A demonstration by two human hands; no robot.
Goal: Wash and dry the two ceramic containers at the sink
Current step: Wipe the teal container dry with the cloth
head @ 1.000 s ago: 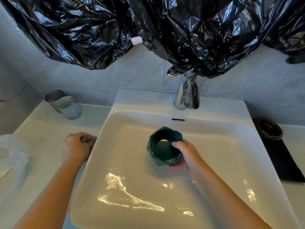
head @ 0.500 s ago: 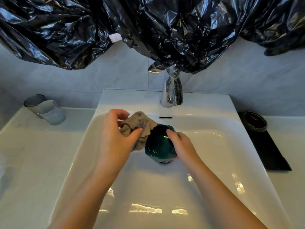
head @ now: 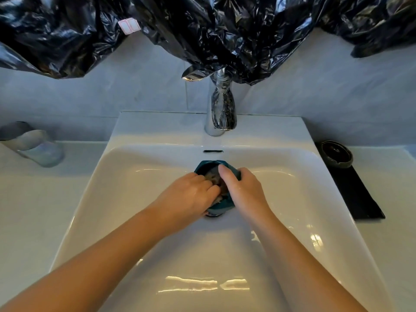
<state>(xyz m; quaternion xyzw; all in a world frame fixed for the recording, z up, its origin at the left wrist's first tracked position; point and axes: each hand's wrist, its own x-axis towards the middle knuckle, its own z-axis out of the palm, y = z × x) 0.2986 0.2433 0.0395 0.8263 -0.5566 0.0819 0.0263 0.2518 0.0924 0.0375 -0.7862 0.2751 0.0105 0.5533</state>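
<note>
A teal ceramic container [head: 206, 166] sits in the white sink [head: 135, 176] over the drain. My right hand [head: 243, 188] grips its right rim, thumb over the edge. A beige cloth [head: 215, 176] is stuffed inside the container, and my left hand [head: 191, 194] holds it there with the fingers curled into the opening. Most of the cloth is hidden by my hands. A second, dark ceramic container [head: 336, 153] stands on a black mat [head: 358, 197] on the counter to the right of the sink.
The chrome faucet [head: 220, 109] stands behind the basin, with no water seen running. Black plastic sheeting [head: 202, 25] hangs over the wall above it. Two glass cups [head: 33, 143] lie on the left counter. White counter flanks the sink on both sides.
My left hand picked the cloth up from the left counter, carried it over the sink and pushed it into the teal container. My right hand kept its hold on the container.
</note>
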